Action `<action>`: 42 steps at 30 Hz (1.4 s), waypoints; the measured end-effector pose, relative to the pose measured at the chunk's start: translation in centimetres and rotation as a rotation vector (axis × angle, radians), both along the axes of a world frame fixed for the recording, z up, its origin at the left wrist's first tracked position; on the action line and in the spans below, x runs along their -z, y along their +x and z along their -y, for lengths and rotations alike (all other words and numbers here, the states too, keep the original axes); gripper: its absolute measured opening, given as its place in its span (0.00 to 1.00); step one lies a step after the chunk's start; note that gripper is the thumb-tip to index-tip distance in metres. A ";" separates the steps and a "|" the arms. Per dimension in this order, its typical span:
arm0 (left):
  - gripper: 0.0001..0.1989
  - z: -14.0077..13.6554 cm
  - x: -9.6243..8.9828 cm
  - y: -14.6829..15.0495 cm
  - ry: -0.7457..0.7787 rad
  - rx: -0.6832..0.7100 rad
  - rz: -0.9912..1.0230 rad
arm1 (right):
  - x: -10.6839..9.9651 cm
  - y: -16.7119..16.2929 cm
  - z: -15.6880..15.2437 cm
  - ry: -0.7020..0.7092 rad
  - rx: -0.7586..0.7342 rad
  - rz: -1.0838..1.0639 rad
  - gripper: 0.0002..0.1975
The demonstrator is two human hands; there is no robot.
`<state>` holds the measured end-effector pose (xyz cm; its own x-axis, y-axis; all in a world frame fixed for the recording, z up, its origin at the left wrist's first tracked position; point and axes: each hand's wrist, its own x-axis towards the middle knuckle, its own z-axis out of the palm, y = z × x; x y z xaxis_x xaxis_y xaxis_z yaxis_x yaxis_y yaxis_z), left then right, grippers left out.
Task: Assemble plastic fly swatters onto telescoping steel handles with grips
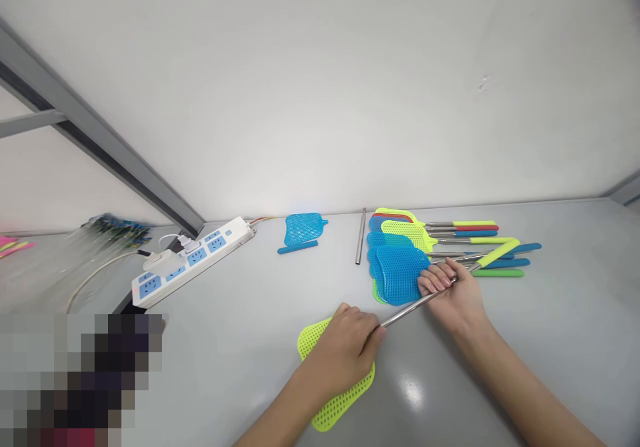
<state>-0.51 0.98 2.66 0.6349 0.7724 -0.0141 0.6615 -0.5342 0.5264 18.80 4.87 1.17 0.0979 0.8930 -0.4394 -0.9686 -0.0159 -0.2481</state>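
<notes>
A yellow-green fly swatter is held between both of my hands, its perforated head at the lower left and its metal rod slanting up to a yellow grip at the right. My left hand is closed round the neck, covering part of the head. Fingers curled round the rod, my right hand holds it just below the grip. Close behind that hand lies a pile of finished-looking fly swatters, with a blue swatter head on top and several coloured handles pointing right.
Toward the wall lie a loose blue swatter head, a blue handle and a metal rod. A white power strip with plugs sits at left, near clear plastic bags. A grey metal frame rises behind.
</notes>
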 end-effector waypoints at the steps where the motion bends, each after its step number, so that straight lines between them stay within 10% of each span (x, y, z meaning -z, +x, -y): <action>1: 0.14 0.0 0.1 0.0 0.006 0.000 -0.005 | 0.1 -0.1 0.0 -0.007 -0.003 -0.004 0.16; 42: 0.14 0.0 0.5 0.0 0.027 -0.004 -0.050 | 0.7 -0.7 0.1 -0.045 -0.114 0.026 0.17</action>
<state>-0.55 0.94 2.15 0.6309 0.7755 -0.0246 0.6887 -0.5451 0.4780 18.13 4.74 0.49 0.0090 0.8784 -0.4779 -0.9532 -0.1369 -0.2696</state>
